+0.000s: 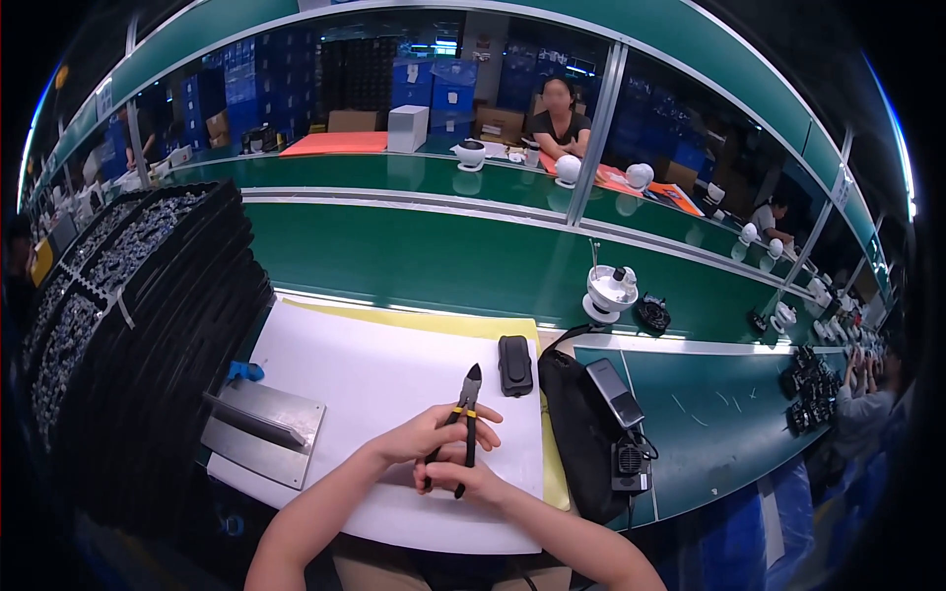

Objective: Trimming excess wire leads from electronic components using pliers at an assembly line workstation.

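A pair of cutting pliers (471,399) with black handles and yellow bands points away from me above the white sheet (384,364). My left hand (426,433) grips it from the left, near the top of the handles, with fingertips passing behind to the right. Lower down, my right hand (471,477) closes around the handle ends. The jaws look closed, or nearly so. Just beyond them on the sheet lies a small black case (514,365). To the left of my forearm sits a metal plate with an upright ridge (266,429).
Stacked black trays (168,325) of small parts rise at left. A black bag (572,433), a grey handheld device (614,392) and a black box-shaped unit (631,463) lie at right. A white round housing (611,291) stands on the green conveyor belt (424,258). A person (562,128) sits opposite.
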Tool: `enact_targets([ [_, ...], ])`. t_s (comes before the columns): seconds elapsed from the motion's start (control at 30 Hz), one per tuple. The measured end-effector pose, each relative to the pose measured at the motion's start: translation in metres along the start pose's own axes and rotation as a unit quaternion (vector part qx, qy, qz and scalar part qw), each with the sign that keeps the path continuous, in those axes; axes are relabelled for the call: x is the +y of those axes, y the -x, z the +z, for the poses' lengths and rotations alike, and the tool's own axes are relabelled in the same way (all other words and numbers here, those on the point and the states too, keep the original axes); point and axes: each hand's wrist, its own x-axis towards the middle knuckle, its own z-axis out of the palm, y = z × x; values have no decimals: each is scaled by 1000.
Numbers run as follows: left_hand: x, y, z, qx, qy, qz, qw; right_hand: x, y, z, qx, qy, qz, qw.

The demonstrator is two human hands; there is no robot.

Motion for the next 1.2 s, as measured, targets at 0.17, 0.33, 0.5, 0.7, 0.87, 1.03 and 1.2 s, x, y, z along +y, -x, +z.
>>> enact_targets([
  [0.17,5,2,3,-27,-68,-99,992,-3,5,3,33,66,-104,992],
  [0.33,8,8,-4,-27,-32,-65,997,-5,6,9,-50,9,-67,996],
  [0.5,6,2,-2,-45,-38,-39,998,-3,8,9,-34,-82,-43,995],
  [0.7,-2,3,-2,-8,24,-117,993,-10,9,5,-3,-91,-41,995],
  [0.87,-10,-2,-5,-47,-17,-29,998,-8,8,8,-47,-87,7,995],
  [1.03,-13,0,-7,-42,42,-55,997,-11,11,12,-118,-163,-7,979],
  [1.2,-11,2,-4,-24,75,-71,994,-16,14,16,-109,-206,9,972],
])
